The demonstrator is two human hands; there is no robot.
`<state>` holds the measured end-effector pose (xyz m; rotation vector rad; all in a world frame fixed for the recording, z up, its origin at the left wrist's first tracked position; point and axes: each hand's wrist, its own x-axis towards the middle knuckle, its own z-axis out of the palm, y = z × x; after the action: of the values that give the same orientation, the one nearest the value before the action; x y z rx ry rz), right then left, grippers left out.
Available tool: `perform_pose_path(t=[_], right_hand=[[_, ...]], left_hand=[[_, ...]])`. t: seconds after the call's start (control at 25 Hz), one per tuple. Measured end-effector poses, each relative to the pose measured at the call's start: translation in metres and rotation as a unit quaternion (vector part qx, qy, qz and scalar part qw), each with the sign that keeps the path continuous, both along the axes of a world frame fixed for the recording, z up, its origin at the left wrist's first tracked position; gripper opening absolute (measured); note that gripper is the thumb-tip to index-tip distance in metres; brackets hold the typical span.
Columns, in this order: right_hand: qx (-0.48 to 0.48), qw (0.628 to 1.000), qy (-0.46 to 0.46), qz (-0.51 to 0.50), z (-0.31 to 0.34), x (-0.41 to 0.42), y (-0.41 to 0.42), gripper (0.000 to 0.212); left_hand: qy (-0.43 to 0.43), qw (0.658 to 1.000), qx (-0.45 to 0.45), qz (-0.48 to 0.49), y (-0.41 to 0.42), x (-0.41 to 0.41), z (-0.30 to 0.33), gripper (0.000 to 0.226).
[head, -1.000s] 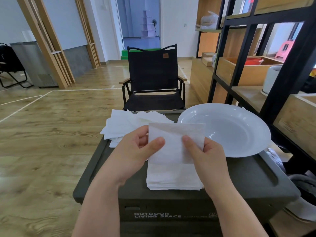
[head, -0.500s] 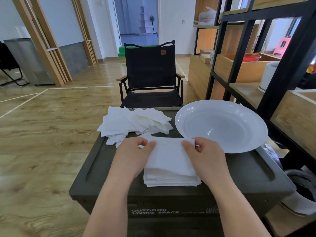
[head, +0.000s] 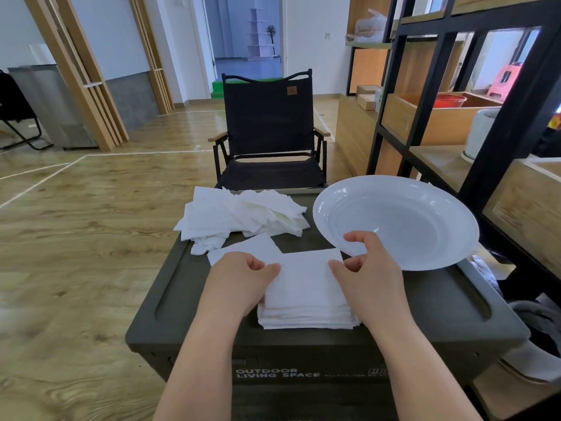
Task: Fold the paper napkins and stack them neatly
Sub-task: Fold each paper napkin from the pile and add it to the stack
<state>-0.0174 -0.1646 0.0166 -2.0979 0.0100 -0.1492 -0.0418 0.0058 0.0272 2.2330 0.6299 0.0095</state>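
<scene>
While squaring the top sheet, left hand and right hand each pinching an edge of the folded stack at lower centre; unfolded napkins heaped above, awaiting folding.

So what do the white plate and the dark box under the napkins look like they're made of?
The white plate looks like glossy plastic or melamine, possibly glazed ceramic: smooth, with soft window glare. The dark box looks like matte moulded plastic, with rounded edges, recessed grooves and printed lettering on its front.
</scene>
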Motion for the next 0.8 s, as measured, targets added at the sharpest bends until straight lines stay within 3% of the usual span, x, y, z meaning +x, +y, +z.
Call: perform_pose_path(t=[0.2,0.36,0.48,0.64,0.8], right_hand=[[-0.128,0.992,-0.017,-0.005,-0.006,-0.001,0.002,0.031],[-0.140,0.990,-0.019,0.005,-0.003,-0.003,0.003,0.030],[-0.163,0.984,-0.039,-0.050,0.011,-0.009,-0.008,0.015],[-0.240,0.969,0.009,-0.056,0.024,-0.013,-0.019,0.036],[-0.277,0.959,0.062,0.000,0.021,-0.020,-0.004,0.042]], left_hand=[[0.032,0.999,0.008,-0.005,0.006,0.000,-0.006,0.026],[0.011,1.000,0.022,-0.002,0.007,0.000,-0.005,0.031],[-0.030,0.998,0.042,0.044,0.011,0.000,-0.002,0.044],[0.001,0.991,0.130,0.034,0.014,-0.002,0.000,0.047],[0.023,0.975,0.222,-0.005,-0.005,-0.004,0.001,0.044]])
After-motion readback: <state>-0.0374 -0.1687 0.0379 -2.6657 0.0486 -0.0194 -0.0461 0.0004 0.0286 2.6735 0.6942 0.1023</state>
